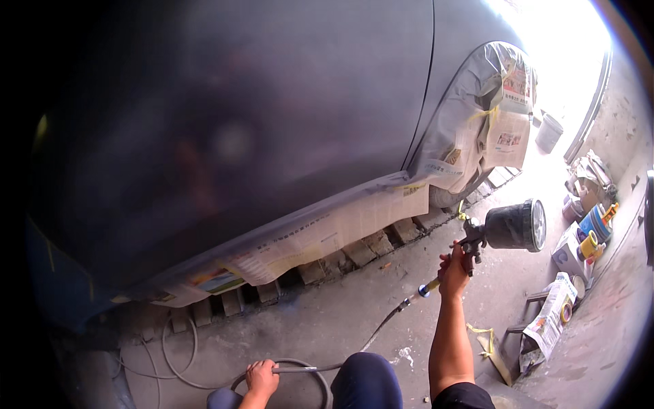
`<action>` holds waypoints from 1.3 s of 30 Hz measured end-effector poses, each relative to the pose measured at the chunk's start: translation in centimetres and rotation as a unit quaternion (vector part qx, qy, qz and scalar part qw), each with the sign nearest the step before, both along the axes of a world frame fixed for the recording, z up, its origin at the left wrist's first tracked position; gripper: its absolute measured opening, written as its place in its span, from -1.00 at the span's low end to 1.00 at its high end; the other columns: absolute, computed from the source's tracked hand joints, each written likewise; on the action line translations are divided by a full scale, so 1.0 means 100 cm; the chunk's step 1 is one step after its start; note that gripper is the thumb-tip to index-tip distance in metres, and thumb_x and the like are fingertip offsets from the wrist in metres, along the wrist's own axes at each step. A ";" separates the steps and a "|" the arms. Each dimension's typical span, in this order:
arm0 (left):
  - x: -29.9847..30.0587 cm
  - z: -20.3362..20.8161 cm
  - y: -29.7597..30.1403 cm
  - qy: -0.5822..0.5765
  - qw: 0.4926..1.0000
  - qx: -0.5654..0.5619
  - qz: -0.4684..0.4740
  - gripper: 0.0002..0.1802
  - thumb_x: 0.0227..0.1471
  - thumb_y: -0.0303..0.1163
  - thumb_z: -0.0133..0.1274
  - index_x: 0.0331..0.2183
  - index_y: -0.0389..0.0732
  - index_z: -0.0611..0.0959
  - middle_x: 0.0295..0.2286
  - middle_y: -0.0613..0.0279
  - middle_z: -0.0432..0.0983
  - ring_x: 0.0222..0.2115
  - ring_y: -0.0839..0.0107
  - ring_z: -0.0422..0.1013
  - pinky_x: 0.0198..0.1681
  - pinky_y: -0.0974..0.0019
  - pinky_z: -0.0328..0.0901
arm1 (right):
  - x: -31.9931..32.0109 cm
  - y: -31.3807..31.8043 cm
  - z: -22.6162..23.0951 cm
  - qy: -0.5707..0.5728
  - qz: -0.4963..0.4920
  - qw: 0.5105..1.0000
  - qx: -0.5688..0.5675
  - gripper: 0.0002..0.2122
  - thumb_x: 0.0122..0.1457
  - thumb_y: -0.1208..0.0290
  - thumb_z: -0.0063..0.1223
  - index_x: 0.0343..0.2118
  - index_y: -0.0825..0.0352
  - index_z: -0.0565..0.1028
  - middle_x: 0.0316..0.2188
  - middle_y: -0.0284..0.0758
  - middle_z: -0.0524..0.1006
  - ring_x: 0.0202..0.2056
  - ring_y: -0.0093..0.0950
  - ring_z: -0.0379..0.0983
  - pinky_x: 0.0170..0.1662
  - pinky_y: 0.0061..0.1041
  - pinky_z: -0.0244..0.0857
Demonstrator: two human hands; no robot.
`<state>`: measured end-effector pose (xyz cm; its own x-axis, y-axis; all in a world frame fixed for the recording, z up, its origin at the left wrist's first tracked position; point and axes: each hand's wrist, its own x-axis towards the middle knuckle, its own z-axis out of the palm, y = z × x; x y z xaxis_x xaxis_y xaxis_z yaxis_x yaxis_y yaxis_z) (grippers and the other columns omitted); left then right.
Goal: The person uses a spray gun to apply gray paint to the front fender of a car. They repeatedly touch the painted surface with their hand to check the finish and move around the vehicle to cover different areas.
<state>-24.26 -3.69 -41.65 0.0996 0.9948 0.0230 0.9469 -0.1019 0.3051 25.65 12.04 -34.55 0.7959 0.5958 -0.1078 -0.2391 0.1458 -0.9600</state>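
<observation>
The spray gun (pixel 471 240) was finished in black, and its cup (pixel 505 227) was coloured black with a pale, clear-looking end. The hose (pixel 293 369) was plain grey. Dark grey was shown across the car panel (pixel 306 102). The newspaper (pixel 354 228) was patterned with dark print on off-white. Yellow was seen on the tape (pixel 488 114), navy on the trousers (pixel 368 385), black on the sleeve (pixel 464 397).

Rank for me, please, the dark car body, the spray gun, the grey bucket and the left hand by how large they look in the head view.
1. Dark car body
2. Spray gun
3. Grey bucket and left hand: too alike in size to rank.
</observation>
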 end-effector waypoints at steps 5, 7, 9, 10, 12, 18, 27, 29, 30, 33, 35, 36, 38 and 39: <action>-0.004 0.001 -0.001 0.027 0.999 -0.020 -0.007 -0.90 -0.14 -0.35 0.11 -0.56 -0.12 0.52 -0.55 0.14 0.49 -0.42 0.11 0.41 -0.31 0.08 0.20 | -0.035 -0.006 0.005 -0.027 0.037 0.999 -0.012 -0.85 0.15 0.23 0.02 -0.39 0.18 0.41 -0.70 -0.45 0.39 -0.73 -0.70 0.24 -0.71 -0.70 0.07; -0.011 0.000 -0.004 0.032 0.999 -0.032 -0.003 -0.90 -0.14 -0.36 0.11 -0.54 -0.12 0.52 -0.54 0.12 0.49 -0.40 0.09 0.41 -0.28 0.06 0.20 | -0.066 -0.026 -0.003 -0.106 0.120 0.987 -0.006 -0.87 0.14 0.32 0.03 -0.42 0.24 0.40 -0.69 -0.44 0.41 -0.68 -0.68 0.31 -0.67 -0.69 0.12; -0.016 0.000 -0.007 0.038 0.999 -0.039 0.000 -0.90 -0.15 -0.37 0.12 -0.54 -0.12 0.52 -0.52 0.12 0.50 -0.39 0.09 0.41 -0.26 0.05 0.20 | -0.100 -0.050 -0.010 -0.147 0.219 0.964 -0.028 -0.93 0.10 0.45 0.01 -0.41 0.30 0.42 -0.63 -0.40 0.44 -0.60 -0.62 0.38 -0.58 -0.61 0.23; -0.016 0.000 -0.007 0.041 0.998 -0.040 -0.003 -0.90 -0.15 -0.37 0.13 -0.54 -0.12 0.52 -0.52 0.12 0.50 -0.39 0.09 0.41 -0.26 0.06 0.20 | -0.114 -0.063 -0.019 -0.155 0.252 0.954 0.043 -0.92 0.06 0.53 0.03 -0.36 0.33 0.44 -0.56 -0.37 0.47 -0.55 -0.60 0.41 -0.49 -0.61 0.28; -0.017 -0.002 -0.004 0.043 0.998 -0.047 -0.010 -0.90 -0.16 -0.37 0.13 -0.55 -0.12 0.53 -0.52 0.14 0.50 -0.38 0.11 0.41 -0.27 0.07 0.20 | -0.114 -0.076 -0.051 -0.394 0.339 0.855 0.016 -0.91 -0.04 0.60 0.05 -0.42 0.34 0.49 -0.51 -0.38 0.49 -0.40 -0.56 0.44 -0.32 -0.52 0.32; -0.028 -0.005 -0.014 0.041 0.998 -0.045 0.007 -0.91 -0.19 -0.39 0.14 -0.55 -0.11 0.54 -0.51 0.16 0.50 -0.38 0.13 0.41 -0.30 0.10 0.19 | -0.098 -0.049 0.012 -0.086 0.258 0.962 0.031 -0.84 0.11 0.30 0.05 -0.39 0.29 0.44 -0.62 -0.43 0.44 -0.61 -0.64 0.36 -0.59 -0.65 0.20; -0.028 -0.007 -0.009 0.003 0.999 -0.033 0.024 -0.94 -0.16 -0.40 0.09 -0.53 -0.12 0.54 -0.53 0.14 0.50 -0.39 0.11 0.42 -0.28 0.07 0.20 | -0.033 -0.036 0.053 -0.050 0.005 0.997 0.053 -0.76 0.20 0.27 -0.04 -0.11 0.22 0.41 -0.62 -0.50 0.39 -0.64 -0.76 0.25 -0.66 -0.77 0.04; -0.029 0.000 -0.007 0.004 0.999 -0.035 0.030 -0.94 -0.14 -0.39 0.08 -0.53 -0.13 0.54 -0.53 0.13 0.50 -0.39 0.11 0.41 -0.29 0.07 0.20 | -0.051 -0.034 0.052 -0.049 0.022 0.996 0.066 -0.76 0.20 0.26 -0.04 -0.12 0.22 0.41 -0.62 -0.50 0.38 -0.65 -0.76 0.23 -0.65 -0.77 0.03; -0.034 -0.001 -0.009 0.008 0.999 -0.036 0.040 -0.94 -0.14 -0.39 0.08 -0.53 -0.13 0.54 -0.53 0.13 0.50 -0.39 0.11 0.41 -0.29 0.07 0.20 | -0.068 -0.035 0.050 -0.065 0.049 0.995 0.057 -0.75 0.19 0.19 -0.03 -0.16 0.20 0.41 -0.66 -0.51 0.36 -0.68 -0.77 0.22 -0.68 -0.75 0.03; -0.050 -0.004 -0.007 0.015 0.998 -0.036 0.056 -0.92 -0.12 -0.37 0.07 -0.54 -0.13 0.53 -0.53 0.12 0.50 -0.40 0.11 0.41 -0.30 0.07 0.19 | -0.127 -0.045 0.025 -0.127 0.143 0.977 0.097 -0.80 0.19 0.21 -0.02 -0.36 0.24 0.37 -0.68 -0.50 0.34 -0.70 -0.69 0.21 -0.67 -0.72 0.03; -0.063 -0.005 -0.009 0.016 0.997 -0.043 0.067 -0.91 -0.11 -0.36 0.07 -0.55 -0.13 0.53 -0.53 0.12 0.50 -0.40 0.10 0.41 -0.31 0.07 0.19 | -0.175 -0.069 0.025 -0.233 0.263 0.931 0.105 -0.88 0.15 0.34 0.01 -0.39 0.25 0.37 -0.46 -0.40 0.40 -0.49 -0.59 0.34 -0.46 -0.59 0.22; -0.067 -0.010 -0.006 0.021 0.996 -0.041 0.072 -0.89 -0.11 -0.33 0.06 -0.56 -0.13 0.53 -0.53 0.12 0.51 -0.40 0.10 0.42 -0.31 0.07 0.19 | -0.177 -0.072 -0.023 -0.279 0.331 0.898 0.081 -0.93 0.10 0.43 -0.01 -0.39 0.27 0.39 -0.37 -0.39 0.42 -0.42 -0.58 0.34 -0.37 -0.55 0.25; -0.074 -0.011 -0.011 0.016 0.995 -0.047 0.083 -0.91 -0.11 -0.34 0.05 -0.55 -0.12 0.53 -0.52 0.13 0.51 -0.40 0.10 0.42 -0.30 0.08 0.19 | -0.207 -0.092 -0.026 -0.350 0.434 0.828 0.050 -0.91 0.11 0.42 -0.02 -0.35 0.27 0.38 -0.39 -0.41 0.41 -0.44 -0.60 0.33 -0.40 -0.58 0.23; -0.080 -0.008 -0.016 0.019 0.994 -0.050 0.093 -0.92 -0.11 -0.35 0.05 -0.55 -0.12 0.53 -0.52 0.13 0.51 -0.39 0.10 0.42 -0.30 0.08 0.20 | -0.220 -0.100 -0.025 -0.359 0.463 0.809 0.048 -0.90 0.12 0.42 -0.03 -0.32 0.27 0.38 -0.40 -0.41 0.41 -0.45 -0.61 0.32 -0.41 -0.59 0.22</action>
